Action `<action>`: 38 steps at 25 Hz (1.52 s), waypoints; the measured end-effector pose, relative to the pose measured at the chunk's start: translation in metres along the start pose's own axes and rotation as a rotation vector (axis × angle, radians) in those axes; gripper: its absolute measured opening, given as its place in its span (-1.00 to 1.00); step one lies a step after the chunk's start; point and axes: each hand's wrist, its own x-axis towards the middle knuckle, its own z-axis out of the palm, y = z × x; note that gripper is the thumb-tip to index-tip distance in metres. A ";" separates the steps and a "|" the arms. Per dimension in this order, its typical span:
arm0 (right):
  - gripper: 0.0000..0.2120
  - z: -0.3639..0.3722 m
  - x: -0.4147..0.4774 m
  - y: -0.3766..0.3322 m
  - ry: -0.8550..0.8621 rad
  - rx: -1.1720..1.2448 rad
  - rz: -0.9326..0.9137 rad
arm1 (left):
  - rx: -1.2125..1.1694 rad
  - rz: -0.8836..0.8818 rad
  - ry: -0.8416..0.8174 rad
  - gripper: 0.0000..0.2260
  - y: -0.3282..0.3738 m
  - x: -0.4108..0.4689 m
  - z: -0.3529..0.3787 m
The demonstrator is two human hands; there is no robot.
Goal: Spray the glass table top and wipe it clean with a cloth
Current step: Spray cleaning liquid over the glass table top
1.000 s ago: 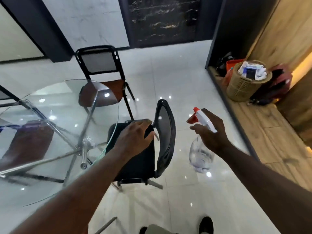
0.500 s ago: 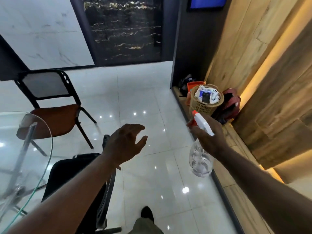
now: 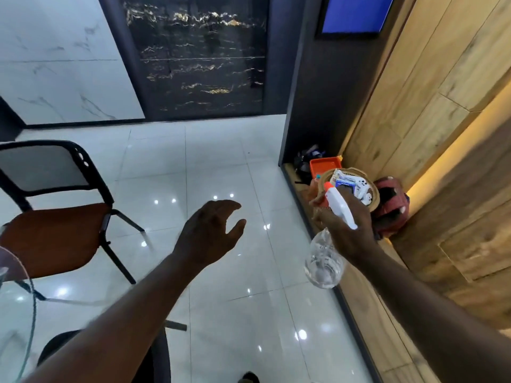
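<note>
Gripping the spray bottle [image 3: 322, 262] round its neck, the right hand [image 3: 349, 236] holds it in the air above the line where the white tiled floor [image 3: 226, 161] meets the wooden ledge [image 3: 367, 305]. Its fingers are curled about the white trigger head, and the orange nozzle tips away from the person. The bottle's body is see-through, and how full it is I cannot tell. The left hand [image 3: 213, 230] hangs over the floor with its fingers loosely spread and a little bent, holding nothing.

Just beyond the bottle a woven basket [image 3: 376, 194] stands on the ledge. In it lie a white game controller [image 3: 364, 189] and a blue packet [image 3: 344, 184], whose print is too small to read. An orange tray [image 3: 325, 165] sits just behind the basket, with its contents hidden. A red bag [image 3: 394, 208] slumps just beside the basket on the wall side.

Only the curved rim of the glass desk [image 3: 31, 308] shows, at the lower left and well apart from the bottle. A chair with a brown seat [image 3: 52, 239] stands near it. A blue screen [image 3: 356, 13] hangs high on the dark wall and shows no writing.
</note>
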 end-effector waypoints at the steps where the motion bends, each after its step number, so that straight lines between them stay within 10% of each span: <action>1: -0.64 0.008 0.016 0.004 -0.010 0.012 -0.013 | 0.009 -0.005 0.003 -0.66 -0.007 0.013 -0.001; 20: -0.77 0.356 0.337 0.035 -0.830 0.323 -0.306 | 0.233 -0.698 0.267 -0.71 -0.233 0.122 -0.020; 38: -0.76 0.754 0.215 -0.166 -1.715 0.648 -0.649 | 0.384 -1.609 0.629 -0.67 -0.377 -0.058 -0.129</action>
